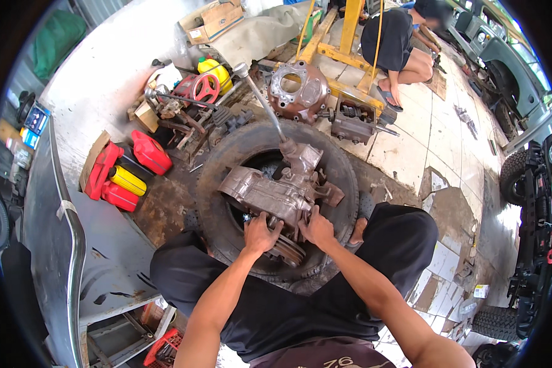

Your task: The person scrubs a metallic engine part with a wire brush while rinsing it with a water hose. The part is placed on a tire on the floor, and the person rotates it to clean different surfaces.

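Note:
A grey metal transfer case (260, 190) rests on a worn tyre (211, 178) lying flat between my knees. From its far end a long gear lever (267, 110) with a pale knob leans up and to the left. My left hand (262, 234) grips the near edge of the casing, fingers curled beside a round grooved drum (288, 250). On the other side of that drum, my right hand (317, 227) is closed around the near right part of the same casing. Both hands' fingertips are partly hidden against the metal.
Beyond the tyre lie a brown bell housing (314, 89) and an opened gearbox (352, 126). Red jugs (150, 152) and a yellow bottle (127, 180) stand left, near a grey panel (113, 245). A yellow hoist (349, 37) and a crouching co-worker (386, 40) are farther back.

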A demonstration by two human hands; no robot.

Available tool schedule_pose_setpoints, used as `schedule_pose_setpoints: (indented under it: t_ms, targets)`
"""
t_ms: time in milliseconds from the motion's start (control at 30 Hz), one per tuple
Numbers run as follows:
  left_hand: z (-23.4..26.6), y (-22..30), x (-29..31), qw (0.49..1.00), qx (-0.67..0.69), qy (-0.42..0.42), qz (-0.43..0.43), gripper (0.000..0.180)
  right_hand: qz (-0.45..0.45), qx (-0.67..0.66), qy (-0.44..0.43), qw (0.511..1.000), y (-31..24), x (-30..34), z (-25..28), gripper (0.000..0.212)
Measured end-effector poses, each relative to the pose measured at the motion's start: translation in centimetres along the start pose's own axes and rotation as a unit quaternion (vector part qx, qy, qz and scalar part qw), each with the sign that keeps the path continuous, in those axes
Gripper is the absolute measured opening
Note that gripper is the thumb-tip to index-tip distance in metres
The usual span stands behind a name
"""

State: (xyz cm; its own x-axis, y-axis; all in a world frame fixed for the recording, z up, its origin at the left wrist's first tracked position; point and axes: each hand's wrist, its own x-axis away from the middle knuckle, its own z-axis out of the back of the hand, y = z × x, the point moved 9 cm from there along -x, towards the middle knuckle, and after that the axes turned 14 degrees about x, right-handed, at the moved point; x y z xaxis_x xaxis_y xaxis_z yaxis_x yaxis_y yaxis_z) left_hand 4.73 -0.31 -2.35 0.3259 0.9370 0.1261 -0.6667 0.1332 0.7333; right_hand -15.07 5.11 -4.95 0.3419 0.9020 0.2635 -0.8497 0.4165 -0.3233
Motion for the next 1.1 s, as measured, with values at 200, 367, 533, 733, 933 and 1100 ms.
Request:
schedule_pose_setpoints:
  t_ms: [200, 367, 533, 733, 933, 1100]
  targets:
    - [0.1, 0.4, -0.1, 1.000, 0.010, 0.004, -0.015, 0.057, -0.026, 0.005, -0.015, 1.000, 0.7, -0.7, -0.3, 0.065]
    - [0.2, 0.6, 0.0, 1.000, 0.005, -0.008, -0.009, 0.057, -0.036, -0.015, -0.015, 0.999, 0.4, -0.7, 0.4, 0.061]
    - [0.4, 0.0, 0.0, 1.000, -0.008, 0.003, -0.003, 0.057, -0.005, -0.019, -0.023, 1.000, -0.1, 0.2, 0.3, 0.061]
    - [-0.1, 0.1, -0.1, 1.000, -0.015, -0.005, -0.012, 0.060, -0.054, -0.038, -0.011, 0.998, 0.9, -0.8, 0.0, 0.060]
    - [-0.5, 1.4, -0.3, 0.999, -0.018, -0.038, -0.007, 0.061, -0.056, -0.025, -0.003, 0.998, 2.8, -1.7, -0.8, 0.061]
    - [0.3, -0.3, 0.3, 1.000, -0.013, 0.008, -0.003, 0.056, -0.010, -0.007, -0.017, 1.000, 0.0, 0.2, 0.3, 0.065]
